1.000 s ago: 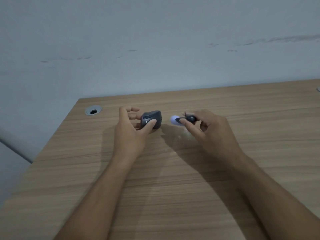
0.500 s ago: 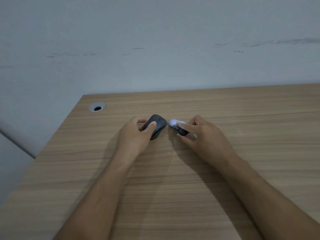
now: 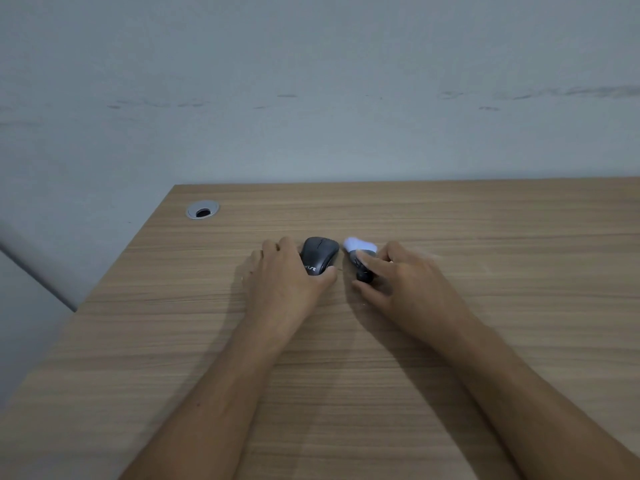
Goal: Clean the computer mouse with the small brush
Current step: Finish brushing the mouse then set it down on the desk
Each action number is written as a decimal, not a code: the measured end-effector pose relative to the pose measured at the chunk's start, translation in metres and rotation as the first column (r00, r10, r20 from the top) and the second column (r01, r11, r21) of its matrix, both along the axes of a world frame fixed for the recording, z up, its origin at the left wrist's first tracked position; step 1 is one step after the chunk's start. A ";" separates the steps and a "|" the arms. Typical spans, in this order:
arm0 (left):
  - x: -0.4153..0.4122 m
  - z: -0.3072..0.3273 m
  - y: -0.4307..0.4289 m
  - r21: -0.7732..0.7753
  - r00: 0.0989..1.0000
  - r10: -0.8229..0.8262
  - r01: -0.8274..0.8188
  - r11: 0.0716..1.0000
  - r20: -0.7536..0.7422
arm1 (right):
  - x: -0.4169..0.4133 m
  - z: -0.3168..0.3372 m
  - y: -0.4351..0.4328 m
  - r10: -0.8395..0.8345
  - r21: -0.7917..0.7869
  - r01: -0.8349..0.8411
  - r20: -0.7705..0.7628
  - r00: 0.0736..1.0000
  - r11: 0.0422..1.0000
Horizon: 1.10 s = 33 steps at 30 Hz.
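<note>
Left hand point(image 3: 287, 275) cupped low; right hand point(image 3: 401, 278) blurred, apparently pinching.

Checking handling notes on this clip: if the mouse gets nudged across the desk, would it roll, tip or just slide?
The mouse sits flat and low on the wooden desk, so it would probably slide, not roll or tip. Its smooth dark shell looks rigid, perhaps slippery. The left hand at its side should steady it.

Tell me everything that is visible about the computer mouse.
The computer mouse is dark grey, apparently matte plastic, with a rounded body and a seam between its two buttons. Pale lettering marks its near end. It lies flat, top up, on the wooden desk. The left hand grips its sides, thumb on the right flank. The small brush lies just right, apparently apart.
</note>
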<state>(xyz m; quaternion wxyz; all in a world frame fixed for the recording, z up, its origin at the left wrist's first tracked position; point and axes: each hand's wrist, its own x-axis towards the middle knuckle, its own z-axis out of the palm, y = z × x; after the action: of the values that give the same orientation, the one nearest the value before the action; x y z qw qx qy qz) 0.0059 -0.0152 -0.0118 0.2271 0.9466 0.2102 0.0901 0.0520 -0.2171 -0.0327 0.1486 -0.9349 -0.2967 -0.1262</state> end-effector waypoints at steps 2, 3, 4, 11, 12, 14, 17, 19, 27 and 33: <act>-0.001 0.000 -0.002 0.018 1.000 0.006 -0.006 1.000 -0.017 | 0.000 0.000 0.000 0.003 0.009 -0.003 0.007 1.000 1.000; -0.001 0.000 -0.003 0.024 1.000 0.007 -0.007 1.000 -0.021 | 0.000 0.000 0.000 0.002 0.026 -0.003 0.018 1.000 1.000; -0.001 0.000 -0.004 0.026 1.000 0.006 -0.006 1.000 -0.019 | 0.000 -0.001 0.000 -0.003 0.047 0.002 0.027 1.000 0.999; 0.001 -0.002 -0.002 -0.047 0.999 -0.022 0.021 0.999 -0.027 | 0.014 0.011 0.001 -0.087 0.391 0.054 0.067 0.994 0.919; 0.002 -0.002 -0.001 -0.059 1.000 -0.024 0.023 0.998 -0.017 | 0.015 0.015 0.004 -0.113 0.454 0.073 0.061 0.992 0.888; 0.004 -0.003 0.001 -0.077 1.000 -0.028 0.028 0.997 -0.004 | 0.015 0.023 0.014 -0.120 0.566 0.095 0.006 0.993 0.819; 0.007 -0.008 0.006 -0.091 0.999 -0.053 0.052 0.995 -0.001 | 0.014 0.024 0.035 -0.004 0.543 0.028 -0.044 0.999 0.839; 0.008 -0.010 0.009 -0.098 0.998 -0.068 0.068 0.993 0.001 | 0.018 0.019 0.043 0.020 0.493 0.009 -0.054 0.998 0.870; 0.009 -0.010 0.011 -0.095 0.996 -0.093 0.093 0.991 0.001 | 0.029 0.015 0.046 -0.007 0.499 0.022 -0.031 1.000 0.866; 0.010 -0.009 0.011 -0.108 0.997 -0.075 0.076 0.991 0.020 | 0.044 0.003 0.051 -0.073 0.466 0.074 -0.019 0.997 0.882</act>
<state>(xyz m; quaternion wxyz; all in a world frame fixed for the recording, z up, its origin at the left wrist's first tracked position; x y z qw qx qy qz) 0.0155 -0.0037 -0.0204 0.2831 0.9394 0.1770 0.0776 0.0958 -0.1662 -0.0299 0.3641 -0.8824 -0.2221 -0.1987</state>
